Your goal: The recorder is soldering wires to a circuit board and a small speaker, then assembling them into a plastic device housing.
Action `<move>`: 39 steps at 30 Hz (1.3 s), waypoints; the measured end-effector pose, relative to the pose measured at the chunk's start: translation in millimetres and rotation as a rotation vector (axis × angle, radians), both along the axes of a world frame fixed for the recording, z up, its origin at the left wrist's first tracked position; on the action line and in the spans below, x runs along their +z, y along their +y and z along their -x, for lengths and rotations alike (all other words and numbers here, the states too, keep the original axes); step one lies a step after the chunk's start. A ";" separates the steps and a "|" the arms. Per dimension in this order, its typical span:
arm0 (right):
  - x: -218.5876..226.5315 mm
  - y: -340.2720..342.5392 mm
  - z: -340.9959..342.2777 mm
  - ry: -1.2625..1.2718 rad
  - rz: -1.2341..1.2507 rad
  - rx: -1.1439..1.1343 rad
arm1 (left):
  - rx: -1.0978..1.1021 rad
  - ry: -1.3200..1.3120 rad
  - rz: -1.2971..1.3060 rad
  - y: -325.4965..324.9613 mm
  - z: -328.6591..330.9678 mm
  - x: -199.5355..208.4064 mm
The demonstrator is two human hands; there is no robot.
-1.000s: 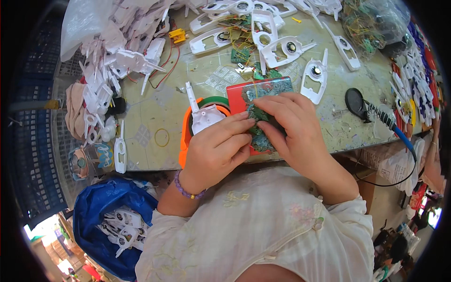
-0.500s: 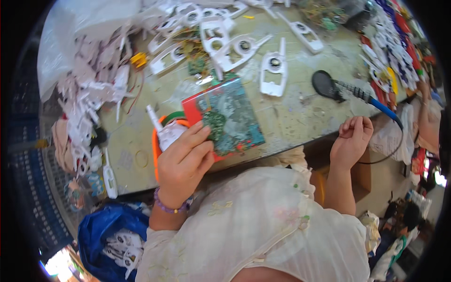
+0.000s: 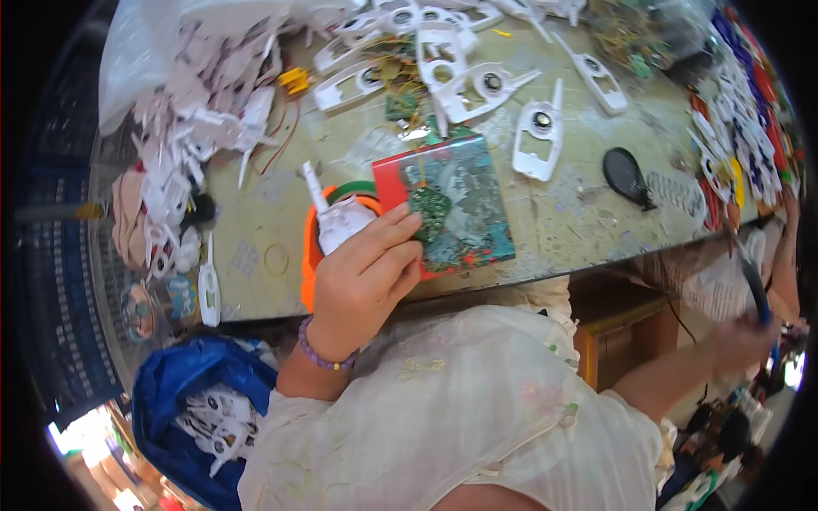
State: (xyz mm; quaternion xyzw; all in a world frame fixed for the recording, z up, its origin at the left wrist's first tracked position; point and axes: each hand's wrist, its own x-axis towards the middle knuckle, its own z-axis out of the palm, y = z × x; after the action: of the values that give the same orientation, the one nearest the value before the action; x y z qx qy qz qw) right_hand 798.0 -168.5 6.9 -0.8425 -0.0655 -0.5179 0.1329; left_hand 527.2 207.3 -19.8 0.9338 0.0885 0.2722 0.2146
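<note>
My left hand (image 3: 366, 268), a purple bead bracelet at its wrist, has its fingers bent together, the tips holding the edge of a small green circuit board (image 3: 432, 211). The board lies on a flat red block (image 3: 390, 177) whose top is covered in grimy, stained film. Partly under the same hand is a white plastic housing (image 3: 345, 223), set against an orange and green curved piece (image 3: 311, 264). Off to the far right, my right hand (image 3: 745, 342), blurred by motion, grips a soldering iron (image 3: 755, 285) by its blue handle, tip upward.
A black iron stand (image 3: 626, 175) with a wire coil (image 3: 676, 196) sits at the table's right. White housings with round speakers (image 3: 538, 140) lie across the back. White parts (image 3: 183, 128) pile up at left. A blue bag (image 3: 162, 400) holds more housings.
The soldering iron has left its coil stand and is now in my right hand, which moved right and down. The view has shifted; my left hand stays at the circuit board.
</note>
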 end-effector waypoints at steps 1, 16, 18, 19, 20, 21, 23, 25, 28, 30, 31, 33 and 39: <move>0.8 -20.9 6.0 -0.044 -0.110 0.128 | -0.001 0.003 0.002 0.9 2.1 1.6; -32.8 155.1 115.1 0.652 -0.388 1.784 | 0.021 -0.001 0.026 2.3 4.4 0.6; -33.6 158.5 112.5 0.709 -0.317 1.821 | 0.010 -0.002 0.020 2.8 5.0 -0.5; -33.4 159.3 112.9 0.716 -0.315 1.824 | -0.008 -0.006 0.014 3.1 5.8 -1.3; -33.0 160.1 113.4 0.735 -0.311 1.804 | -0.003 -0.003 0.019 3.2 6.4 -1.7; -32.9 160.8 114.2 0.755 -0.307 1.784 | -0.008 -0.003 0.014 3.3 6.7 -1.9; -35.1 162.4 115.2 0.767 -0.308 1.776 | -0.008 -0.003 0.011 3.9 6.5 -2.3; -36.9 163.2 115.4 0.777 -0.309 1.766 | -0.015 -0.005 0.008 4.2 6.8 -2.5; -38.3 163.9 114.6 0.757 -0.323 1.776 | -0.019 -0.003 0.003 4.8 6.8 -2.7; -39.1 163.7 114.8 0.751 -0.336 1.772 | -0.019 -0.005 0.006 5.1 6.6 -3.3; -39.0 165.1 115.8 0.753 -0.336 1.774 | -0.020 -0.005 0.006 5.5 7.1 -3.8; -38.3 168.9 118.3 0.759 -0.340 1.748 | -0.016 -0.001 0.008 6.4 8.0 -3.7; -40.6 168.8 116.7 0.745 -0.360 1.760 | -0.020 0.003 -0.001 5.6 6.4 -2.3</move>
State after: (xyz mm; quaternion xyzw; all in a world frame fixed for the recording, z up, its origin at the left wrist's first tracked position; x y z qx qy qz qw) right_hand 681.2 0.3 -33.8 -0.5692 -0.5455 0.0645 0.6118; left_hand 520.7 212.9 -22.1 0.9351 0.0794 0.2689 0.2169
